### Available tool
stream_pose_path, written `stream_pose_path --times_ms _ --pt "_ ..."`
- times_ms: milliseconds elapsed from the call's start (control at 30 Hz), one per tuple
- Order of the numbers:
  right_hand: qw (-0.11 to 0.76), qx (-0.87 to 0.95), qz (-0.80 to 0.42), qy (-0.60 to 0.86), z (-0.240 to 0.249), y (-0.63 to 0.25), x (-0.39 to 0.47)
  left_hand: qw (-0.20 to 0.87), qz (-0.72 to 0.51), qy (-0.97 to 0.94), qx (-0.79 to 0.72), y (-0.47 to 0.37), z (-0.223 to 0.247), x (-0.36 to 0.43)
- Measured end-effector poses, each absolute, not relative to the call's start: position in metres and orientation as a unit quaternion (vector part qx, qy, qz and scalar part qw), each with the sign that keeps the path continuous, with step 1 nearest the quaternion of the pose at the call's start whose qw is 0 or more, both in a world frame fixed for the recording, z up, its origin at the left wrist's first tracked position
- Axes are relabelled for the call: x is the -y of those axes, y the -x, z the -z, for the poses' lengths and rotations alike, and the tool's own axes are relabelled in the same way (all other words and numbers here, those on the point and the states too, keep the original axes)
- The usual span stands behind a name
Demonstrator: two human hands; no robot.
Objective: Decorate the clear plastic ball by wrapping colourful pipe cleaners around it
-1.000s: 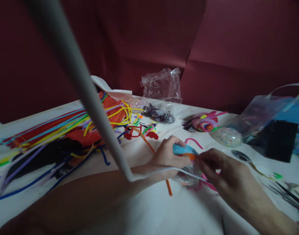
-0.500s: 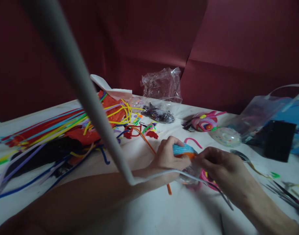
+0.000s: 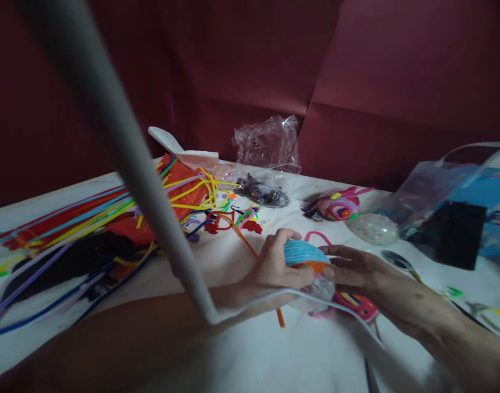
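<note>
A clear rounded shell carries coils of light blue pipe cleaner on top and an orange pipe cleaner band below them. My left hand grips it from the left, thumb across the front and fingers over the far side. On the right side, my right hand rests its thumb and fingers against the shell near the orange band. Another orange pipe cleaner runs behind my left hand, and an orange end sticks out beneath the wrist.
A grey lamp-like arm and white cord cross the near view. Pipe cleaners pile up at left. A clear bag, pink-wrapped ball, confetti-filled clear shell, black box and pink object lie around.
My right hand has gone from a tight pinch at the orange band to longer, straighter fingers against the shell. More of the blue coils shows. The view has shifted slightly.
</note>
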State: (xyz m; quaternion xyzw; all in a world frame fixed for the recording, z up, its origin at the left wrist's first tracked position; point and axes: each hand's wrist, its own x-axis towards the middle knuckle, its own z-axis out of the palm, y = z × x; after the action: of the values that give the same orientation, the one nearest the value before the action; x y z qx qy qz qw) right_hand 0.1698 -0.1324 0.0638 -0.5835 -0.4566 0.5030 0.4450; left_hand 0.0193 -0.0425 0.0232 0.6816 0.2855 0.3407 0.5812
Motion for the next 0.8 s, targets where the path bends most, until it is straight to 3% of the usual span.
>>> stream_pose_path --times_ms 200,467,800 --pt "0.448 0.430 -0.531 0.576 -0.059 -0.175 0.130 0.579 -0.308 -0.708 -0.264 -0.015 -0.027 0.038" --pt "0.466 0.418 -0.528 0.574 -0.059 -0.179 0.134 0.680 -0.270 -0.629 -0.263 -0.012 -0.039 0.042" --pt "0.460 0.430 -0.532 0.566 -0.061 -0.172 0.133 0.630 -0.275 -0.695 -0.211 -0.013 -0.027 0.036"
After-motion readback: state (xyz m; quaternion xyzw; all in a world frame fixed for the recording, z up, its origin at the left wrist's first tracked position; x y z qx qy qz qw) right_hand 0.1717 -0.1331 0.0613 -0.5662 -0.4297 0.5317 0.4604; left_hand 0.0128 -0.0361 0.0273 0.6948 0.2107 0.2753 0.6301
